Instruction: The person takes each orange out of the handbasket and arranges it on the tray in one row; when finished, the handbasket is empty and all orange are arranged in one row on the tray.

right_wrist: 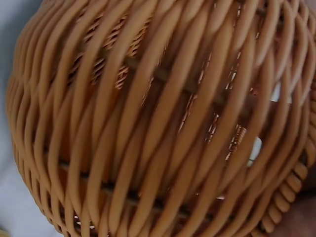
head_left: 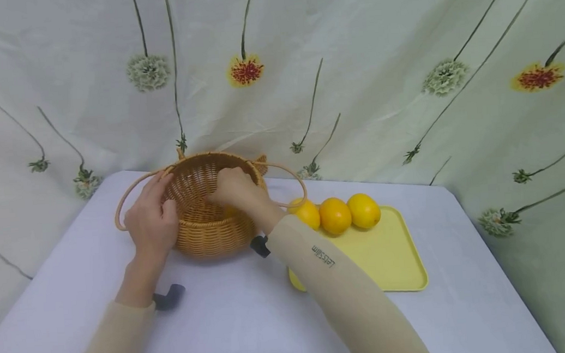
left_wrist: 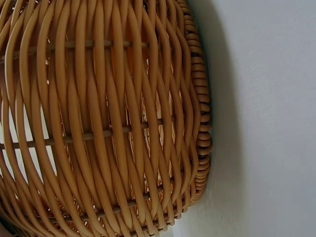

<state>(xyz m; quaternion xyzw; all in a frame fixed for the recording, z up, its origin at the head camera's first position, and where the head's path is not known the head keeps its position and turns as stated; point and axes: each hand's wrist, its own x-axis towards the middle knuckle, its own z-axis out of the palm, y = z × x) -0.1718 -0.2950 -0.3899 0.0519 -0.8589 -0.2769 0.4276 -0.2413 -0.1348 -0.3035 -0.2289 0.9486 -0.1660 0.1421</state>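
A woven wicker basket (head_left: 213,241) with two looped handles stands on the table. My left hand (head_left: 152,215) holds its left rim beside the left handle, fingers over the edge. My right hand (head_left: 239,190) reaches down inside, its fingertips hidden, so whether they hold anything does not show. Below the right wrist, part of an orange-yellow fruit (head_left: 230,211) shows within the basket. Both wrist views are filled mostly by the basket's weave (left_wrist: 113,98), and through the gaps in the right wrist view some orange colour shows faintly.
To the right lies a yellow tray (head_left: 381,257), partly covered by my right forearm. Three oranges (head_left: 335,215) sit in a row along its back edge. A flowered cloth (head_left: 355,84) hangs behind the white table (head_left: 224,323).
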